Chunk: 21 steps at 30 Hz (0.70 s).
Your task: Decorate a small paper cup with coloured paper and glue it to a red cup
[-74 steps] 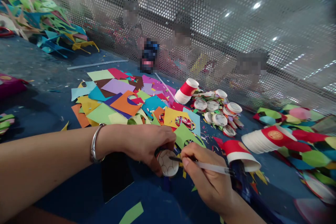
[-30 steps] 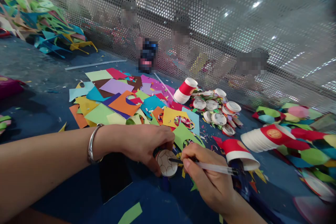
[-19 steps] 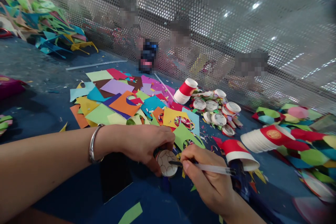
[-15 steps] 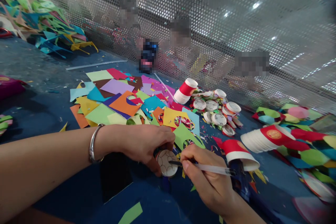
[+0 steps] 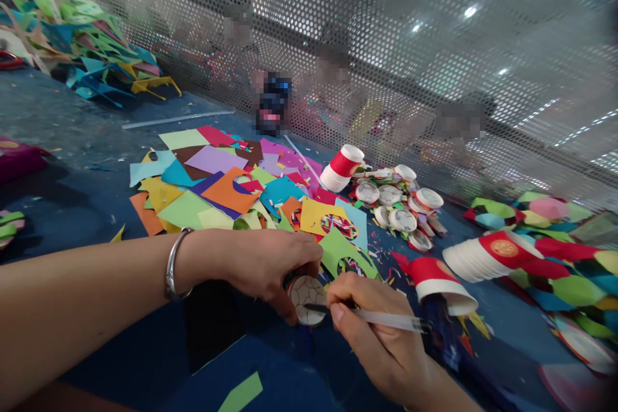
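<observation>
My left hand (image 5: 270,261), with a silver bangle at the wrist, grips a round paper cup bottom (image 5: 303,291) by its edge. Curved black lines cover its white face. My right hand (image 5: 374,328) is closed around a clear-barrelled pen (image 5: 393,320), whose dark tip meets the lower middle of the white disc. Just beyond the fingers lies a green paper sheet (image 5: 338,248) with a round hole cut in it. Under my left wrist is a black sheet (image 5: 212,322).
Coloured paper (image 5: 188,209) and scraps spread ahead. Cut cup bottoms (image 5: 402,219) pile up near an upright cup stack (image 5: 342,167). More red-and-white cups (image 5: 492,254) lie on their sides at right. Paper cut-outs (image 5: 91,45) heap at far left. A perforated metal screen (image 5: 386,32) stands behind; people show through it.
The pen tip has shifted slightly left and down across the white disc, and my right hand moved with it. My left hand keeps its hold.
</observation>
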Tool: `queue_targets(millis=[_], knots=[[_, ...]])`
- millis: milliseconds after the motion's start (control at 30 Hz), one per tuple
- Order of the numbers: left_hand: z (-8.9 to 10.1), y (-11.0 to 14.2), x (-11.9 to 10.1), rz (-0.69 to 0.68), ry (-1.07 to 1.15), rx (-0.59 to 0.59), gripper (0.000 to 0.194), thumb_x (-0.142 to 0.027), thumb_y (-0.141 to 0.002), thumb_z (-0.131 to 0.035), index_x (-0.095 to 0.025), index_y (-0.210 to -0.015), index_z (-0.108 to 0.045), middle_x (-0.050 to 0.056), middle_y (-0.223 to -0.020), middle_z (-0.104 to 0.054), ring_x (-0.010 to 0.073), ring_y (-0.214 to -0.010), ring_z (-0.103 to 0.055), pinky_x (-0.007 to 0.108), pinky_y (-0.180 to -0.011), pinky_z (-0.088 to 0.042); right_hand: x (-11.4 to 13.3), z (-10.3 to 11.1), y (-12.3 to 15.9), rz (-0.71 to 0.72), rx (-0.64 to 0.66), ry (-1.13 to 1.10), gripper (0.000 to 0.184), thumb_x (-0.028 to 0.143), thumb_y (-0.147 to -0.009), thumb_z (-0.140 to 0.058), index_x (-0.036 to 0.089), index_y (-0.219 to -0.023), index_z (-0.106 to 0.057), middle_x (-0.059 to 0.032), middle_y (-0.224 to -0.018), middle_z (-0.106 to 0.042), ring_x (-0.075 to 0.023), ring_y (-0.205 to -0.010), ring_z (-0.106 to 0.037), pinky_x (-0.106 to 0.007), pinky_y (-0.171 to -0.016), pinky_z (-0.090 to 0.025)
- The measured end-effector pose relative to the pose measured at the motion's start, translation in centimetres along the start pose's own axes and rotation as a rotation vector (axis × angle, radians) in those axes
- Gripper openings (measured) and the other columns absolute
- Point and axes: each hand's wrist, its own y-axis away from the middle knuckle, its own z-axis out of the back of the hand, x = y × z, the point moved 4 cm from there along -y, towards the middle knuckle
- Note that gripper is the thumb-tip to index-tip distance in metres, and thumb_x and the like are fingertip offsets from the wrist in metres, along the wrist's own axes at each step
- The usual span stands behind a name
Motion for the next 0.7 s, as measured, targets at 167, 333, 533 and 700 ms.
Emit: queue_targets(millis=[167,333,533,700], knots=[[0.0,0.0,0.0,0.019,0.013,0.012,0.048,-0.035,-0.068,-0.084,-0.020,-0.105,-0.058,0.002,-0.101,-0.059,0.0186,-0.085,-0.055,0.028,-0.066,-0.041,-0.1,-0.1,0.1,-0.013,0.002,-0.007,0.019,0.013,-0.095,-0.042,0.021,-0.081,-0.053,0.0046,-0.064,-0.051,-0.0103,-0.056,-0.049,-0.026,-0.054,-0.035],[0.0,-0.2,-0.1,0.024,0.015,0.015,0.047,-0.032,-0.066,-0.085,-0.020,-0.103,-0.058,0.002,-0.100,-0.059,0.0183,-0.084,-0.055,0.028,-0.066,-0.041,-0.4,0.0,0.3,-0.030,-0.028,0.048,0.019,0.014,-0.095,-0.043,0.022,-0.083,-0.054,0.0034,-0.067,-0.055,-0.0119,-0.060,-0.052,-0.027,-0.056,-0.036],[0.1,-0.2,-0.1,0.013,0.013,0.009,0.047,-0.032,-0.065,-0.085,-0.020,-0.102,-0.058,0.002,-0.100,-0.058,0.0180,-0.083,-0.055,0.027,-0.065,-0.041,-0.9,0.1,0.4,-0.048,-0.036,0.012,0.018,0.014,-0.096,-0.044,0.022,-0.084,-0.054,0.0039,-0.068,-0.055,-0.0115,-0.060,-0.052,-0.027,-0.057,-0.036],[0.1,-0.1,0.0,0.016,0.027,0.006,0.045,-0.030,-0.065,-0.084,-0.020,-0.100,-0.058,0.002,-0.099,-0.058,0.0180,-0.084,-0.056,0.028,-0.066,-0.041,-0.9,0.0,0.5,-0.050,-0.035,-0.020,0.017,0.015,-0.096,-0.044,0.022,-0.085,-0.054,0.0042,-0.069,-0.054,-0.0112,-0.060,-0.051,-0.027,-0.058,-0.036]])
